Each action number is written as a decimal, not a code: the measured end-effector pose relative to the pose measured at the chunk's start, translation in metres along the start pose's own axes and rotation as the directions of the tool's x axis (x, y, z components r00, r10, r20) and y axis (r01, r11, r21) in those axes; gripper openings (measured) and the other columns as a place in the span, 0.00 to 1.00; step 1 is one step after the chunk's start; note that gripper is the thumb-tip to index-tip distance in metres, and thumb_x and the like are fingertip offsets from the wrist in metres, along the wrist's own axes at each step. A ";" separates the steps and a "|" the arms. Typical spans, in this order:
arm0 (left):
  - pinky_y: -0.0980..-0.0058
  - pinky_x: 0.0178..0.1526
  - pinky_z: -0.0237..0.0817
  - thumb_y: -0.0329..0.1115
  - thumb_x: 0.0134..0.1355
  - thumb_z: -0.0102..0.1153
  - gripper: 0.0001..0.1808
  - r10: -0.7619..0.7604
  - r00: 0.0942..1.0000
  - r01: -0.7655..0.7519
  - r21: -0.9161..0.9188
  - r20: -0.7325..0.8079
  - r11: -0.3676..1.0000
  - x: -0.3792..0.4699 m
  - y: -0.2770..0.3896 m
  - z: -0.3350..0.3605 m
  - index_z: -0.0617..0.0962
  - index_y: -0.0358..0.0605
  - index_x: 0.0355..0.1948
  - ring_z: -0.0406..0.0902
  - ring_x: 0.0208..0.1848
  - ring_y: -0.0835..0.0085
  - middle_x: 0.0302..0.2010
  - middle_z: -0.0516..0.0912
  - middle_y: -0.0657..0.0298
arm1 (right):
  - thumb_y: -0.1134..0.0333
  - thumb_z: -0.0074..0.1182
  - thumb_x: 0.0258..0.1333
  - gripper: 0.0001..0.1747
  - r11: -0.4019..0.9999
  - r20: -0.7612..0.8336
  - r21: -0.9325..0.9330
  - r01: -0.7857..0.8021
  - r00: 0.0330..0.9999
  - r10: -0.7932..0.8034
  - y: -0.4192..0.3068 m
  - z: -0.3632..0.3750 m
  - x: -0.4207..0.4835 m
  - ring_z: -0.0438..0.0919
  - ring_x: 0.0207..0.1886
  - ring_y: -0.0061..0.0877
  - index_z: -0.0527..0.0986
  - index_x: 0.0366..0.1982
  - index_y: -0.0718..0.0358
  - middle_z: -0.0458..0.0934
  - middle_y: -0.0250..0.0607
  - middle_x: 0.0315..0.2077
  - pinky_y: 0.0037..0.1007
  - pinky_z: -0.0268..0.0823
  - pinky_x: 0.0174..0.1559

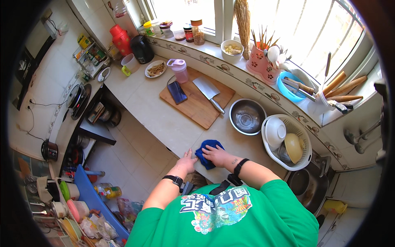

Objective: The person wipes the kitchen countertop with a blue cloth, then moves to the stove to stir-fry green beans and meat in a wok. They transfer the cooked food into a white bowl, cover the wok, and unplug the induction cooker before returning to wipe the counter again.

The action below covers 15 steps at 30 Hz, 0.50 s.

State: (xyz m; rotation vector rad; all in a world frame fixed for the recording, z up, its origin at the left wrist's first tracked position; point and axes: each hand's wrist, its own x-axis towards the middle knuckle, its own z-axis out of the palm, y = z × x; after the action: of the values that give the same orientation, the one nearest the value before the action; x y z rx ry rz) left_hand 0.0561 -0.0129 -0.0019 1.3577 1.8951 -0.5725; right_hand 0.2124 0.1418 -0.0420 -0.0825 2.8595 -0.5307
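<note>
My right hand (pixel 216 155) lies spread on a crumpled blue cloth (pixel 210 166) near the front edge of the countertop (pixel 148 114). Just left of the cloth, my left hand (pixel 187 162) rests at the counter's edge with its fingers apart and nothing in them. Beyond both hands is a wooden cutting board (pixel 197 114), bearing a cleaver (pixel 207 88), a dark smartphone (pixel 177 92) and a pink lidded cup (pixel 180 71). A steel bowl (pixel 247 116) stands right of the board.
A white colander (pixel 304 139) with bowls stands at the right, beside a sink (pixel 314 188). A plate of food (pixel 155 69), a black kettle (pixel 142 49) and a red flask (pixel 120 40) stand at the far left. Jars and a pink utensil holder (pixel 257 60) line the windowsill.
</note>
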 end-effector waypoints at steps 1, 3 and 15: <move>0.62 0.74 0.53 0.34 0.59 0.58 0.45 -0.015 0.999 0.015 0.005 0.031 1.000 -0.001 0.002 -0.001 0.56 0.71 0.76 0.44 0.80 0.53 0.79 0.35 0.50 | 0.69 0.56 0.54 0.34 1.000 0.019 0.002 0.021 1.000 -0.021 0.000 0.002 -0.013 0.54 0.75 0.40 0.68 0.65 0.54 0.58 0.38 0.72 0.58 0.58 0.66; 0.62 0.74 0.54 0.34 0.59 0.58 0.45 -0.009 1.000 0.009 -0.047 0.000 0.999 -0.004 0.003 -0.002 0.56 0.71 0.76 0.44 0.80 0.53 0.79 0.35 0.50 | 0.70 0.57 0.53 0.34 0.998 0.047 -0.004 0.069 0.997 -0.068 0.004 0.005 -0.045 0.54 0.75 0.40 0.68 0.65 0.54 0.58 0.37 0.72 0.59 0.58 0.66; 0.61 0.73 0.56 0.35 0.59 0.60 0.45 -0.007 0.999 0.004 -0.081 -0.035 0.997 -0.003 0.002 0.001 0.55 0.72 0.76 0.44 0.80 0.54 0.79 0.35 0.51 | 0.70 0.51 0.56 0.32 0.994 0.038 0.019 -0.109 0.993 0.109 0.002 -0.002 -0.095 0.52 0.76 0.43 0.67 0.65 0.58 0.56 0.43 0.72 0.60 0.58 0.65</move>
State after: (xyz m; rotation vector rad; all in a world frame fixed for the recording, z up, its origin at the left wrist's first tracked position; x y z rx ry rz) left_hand 0.0592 -0.0150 -0.0001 1.3192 1.9294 -0.4722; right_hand 0.3046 0.1540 -0.0200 0.0666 2.8022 -0.5317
